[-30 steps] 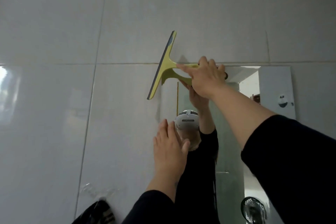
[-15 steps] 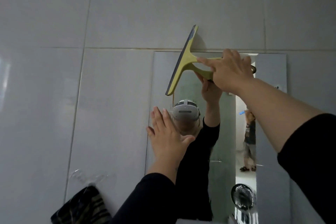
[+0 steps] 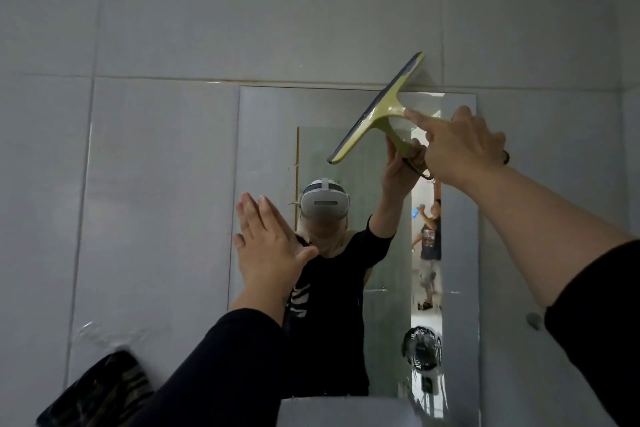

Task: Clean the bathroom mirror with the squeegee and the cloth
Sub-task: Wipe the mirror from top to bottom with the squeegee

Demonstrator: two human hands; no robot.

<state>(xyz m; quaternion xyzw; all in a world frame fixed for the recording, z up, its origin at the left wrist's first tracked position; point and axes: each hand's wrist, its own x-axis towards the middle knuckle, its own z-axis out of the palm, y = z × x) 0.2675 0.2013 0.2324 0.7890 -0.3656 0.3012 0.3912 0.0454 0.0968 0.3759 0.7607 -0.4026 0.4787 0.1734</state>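
A frameless rectangular mirror point(image 3: 263, 135) hangs on the grey tiled wall. My right hand point(image 3: 460, 146) grips the handle of a yellow-green squeegee point(image 3: 377, 109), index finger stretched along it. Its dark blade slants across the mirror's upper right, and its top end passes over the upper edge onto the tile. My left hand point(image 3: 266, 246) is flat with fingers together, at the mirror's left edge, holding nothing. A dark striped cloth point(image 3: 100, 392) hangs at the lower left on the wall.
The rim of a white basin point(image 3: 346, 411) shows at the bottom centre. A clear plastic hook point(image 3: 104, 333) sits on the tile above the cloth. The mirror reflects me, a second person in a doorway and a small black fan.
The squeegee and my right hand have moved right, from the tile left of the mirror to its upper right part. The view has shifted, so the mirror now sits in the centre.
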